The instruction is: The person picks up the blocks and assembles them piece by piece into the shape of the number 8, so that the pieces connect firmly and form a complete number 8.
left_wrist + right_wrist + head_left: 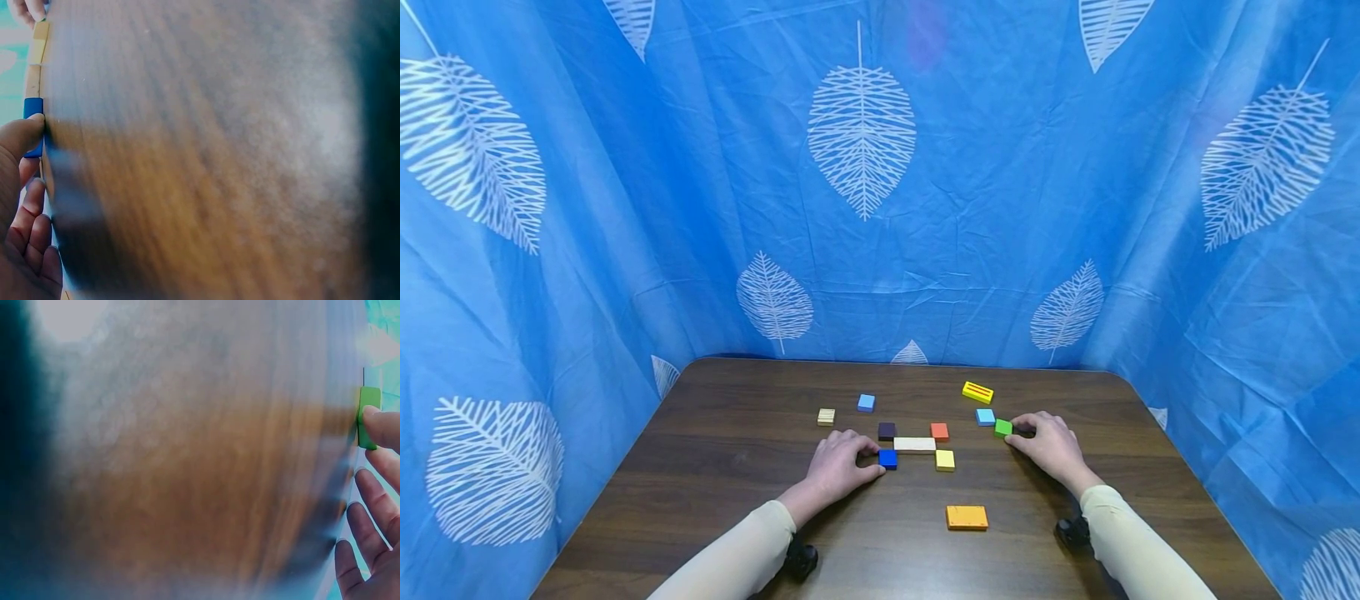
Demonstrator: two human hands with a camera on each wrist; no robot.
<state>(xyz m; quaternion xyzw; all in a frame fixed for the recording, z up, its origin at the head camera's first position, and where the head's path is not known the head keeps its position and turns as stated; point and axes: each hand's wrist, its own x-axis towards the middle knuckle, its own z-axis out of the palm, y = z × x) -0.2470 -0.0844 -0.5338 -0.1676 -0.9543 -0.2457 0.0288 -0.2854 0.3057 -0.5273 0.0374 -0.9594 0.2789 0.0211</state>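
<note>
My left hand [842, 462] pinches a dark blue block [888, 460] between thumb and forefinger, at the near left corner of a long cream block [914, 445]. In the left wrist view the thumb lies against the blue block [33, 107]. At the right, thumb and forefinger of my right hand [1049, 445] pinch a green block [1003, 428], close beside a light blue block [985, 417]. Around the cream block's other corners lie a dark purple block [887, 431], a red block [939, 432] and a pale yellow block [945, 461].
A striped tan block [826, 417] and another blue block [867, 403] lie behind my left hand. A yellow block with red lines [977, 392] lies at the back right. Nearer the front is an orange rectangular block [967, 518]. Blue leaf-patterned curtains [970, 292] surround the wooden table [715, 467].
</note>
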